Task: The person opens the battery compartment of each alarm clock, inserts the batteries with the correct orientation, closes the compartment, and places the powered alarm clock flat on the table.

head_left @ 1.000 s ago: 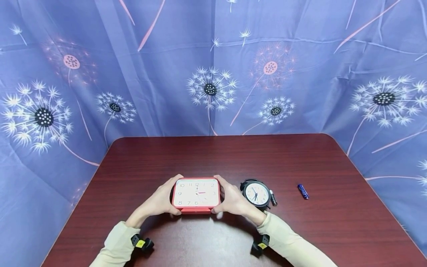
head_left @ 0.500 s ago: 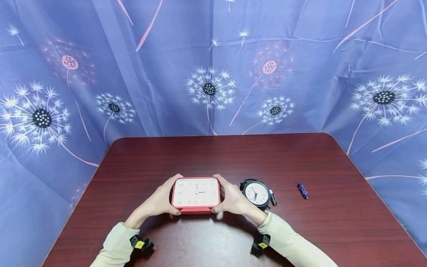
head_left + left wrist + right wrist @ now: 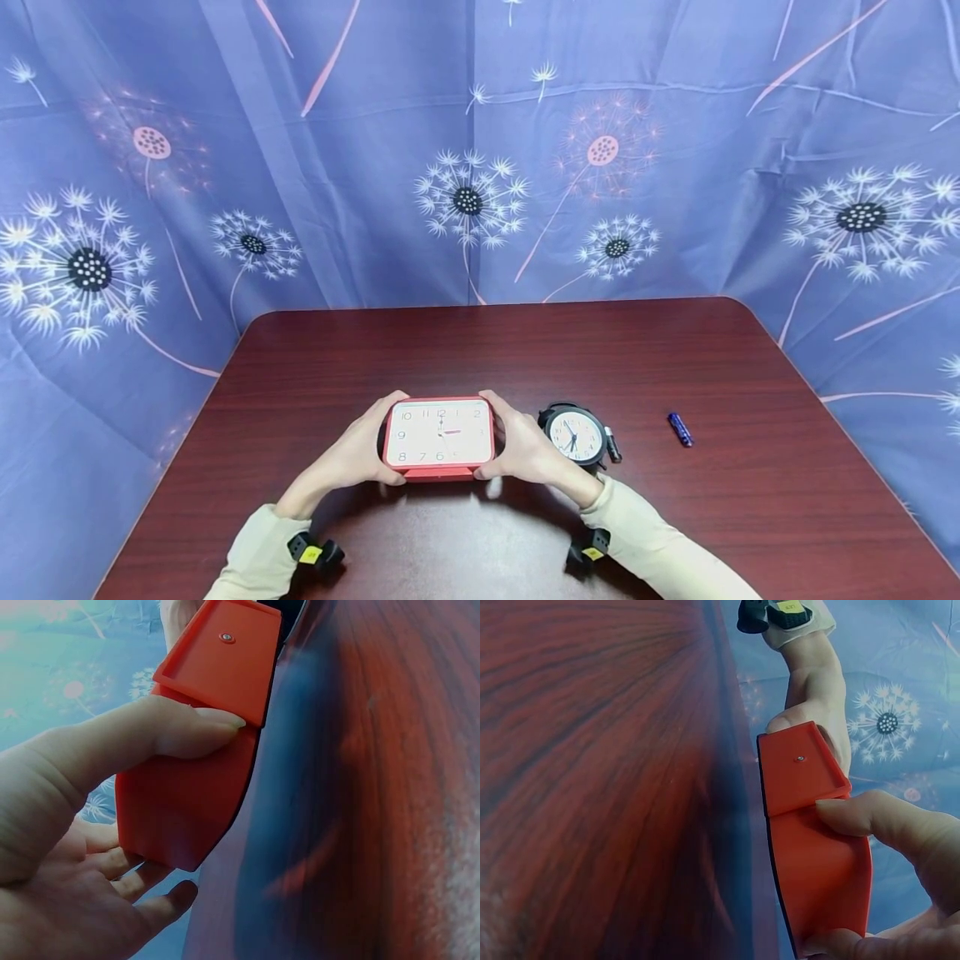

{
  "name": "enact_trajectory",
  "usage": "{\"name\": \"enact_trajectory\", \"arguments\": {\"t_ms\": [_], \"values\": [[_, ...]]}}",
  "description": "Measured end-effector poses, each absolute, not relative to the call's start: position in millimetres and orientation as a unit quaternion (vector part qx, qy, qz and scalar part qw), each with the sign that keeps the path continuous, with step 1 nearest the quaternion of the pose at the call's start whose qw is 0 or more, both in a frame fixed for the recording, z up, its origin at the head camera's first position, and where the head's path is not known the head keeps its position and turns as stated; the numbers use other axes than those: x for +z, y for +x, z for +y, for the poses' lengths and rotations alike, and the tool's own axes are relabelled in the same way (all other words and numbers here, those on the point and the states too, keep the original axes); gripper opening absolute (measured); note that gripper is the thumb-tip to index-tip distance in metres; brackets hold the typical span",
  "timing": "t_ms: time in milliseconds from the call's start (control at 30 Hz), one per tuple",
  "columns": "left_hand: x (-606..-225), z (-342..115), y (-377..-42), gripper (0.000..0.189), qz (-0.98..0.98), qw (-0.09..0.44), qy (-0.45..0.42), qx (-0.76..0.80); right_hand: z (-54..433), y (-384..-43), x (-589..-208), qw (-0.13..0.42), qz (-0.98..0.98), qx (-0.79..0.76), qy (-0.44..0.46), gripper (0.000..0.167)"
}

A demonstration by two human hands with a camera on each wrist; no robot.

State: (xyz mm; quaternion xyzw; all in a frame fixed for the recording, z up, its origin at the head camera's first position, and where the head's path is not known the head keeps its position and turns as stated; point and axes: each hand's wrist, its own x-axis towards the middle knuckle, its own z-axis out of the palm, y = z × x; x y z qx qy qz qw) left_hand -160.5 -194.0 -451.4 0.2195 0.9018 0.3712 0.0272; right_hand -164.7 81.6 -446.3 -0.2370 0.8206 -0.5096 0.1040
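A red rectangular alarm clock (image 3: 438, 433) with a white dial faces up toward the head camera, held between both hands. The left hand (image 3: 360, 450) grips its left end, thumb at the lower edge and fingers at the far side. At the opposite end, the right hand (image 3: 517, 442) holds it the same way. In the left wrist view the left thumb presses on the red casing (image 3: 187, 802) beside a raised panel with a small screw. The right wrist view shows the right thumb (image 3: 847, 814) on the casing's underside edge. The clock's back is hidden.
Just right of the right hand lies a round black alarm clock (image 3: 575, 435) with a white dial. A dark battery (image 3: 612, 445) is beside it, and a blue battery (image 3: 680, 429) lies farther right. The brown table (image 3: 480, 350) ends at a blue flowered cloth (image 3: 360, 167).
Both hands keep their hold on the red alarm clock, which stays nearly in place. The head view has shifted very slightly.
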Motion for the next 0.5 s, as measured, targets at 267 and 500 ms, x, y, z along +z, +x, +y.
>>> {"name": "enact_trajectory", "arguments": {"t_ms": [267, 500], "values": [[-450.9, -194.2, -158.3, 0.107, 0.903, 0.025, 0.216, 0.37, 81.4, -162.4, -443.2, 0.093, 0.839, -0.479, -0.241, 0.107], [-450.0, -194.7, -156.9, 0.108, 0.901, 0.019, 0.22, 0.374, 81.2, -161.4, -440.1, 0.088, 0.849, -0.463, -0.239, 0.107]]}}
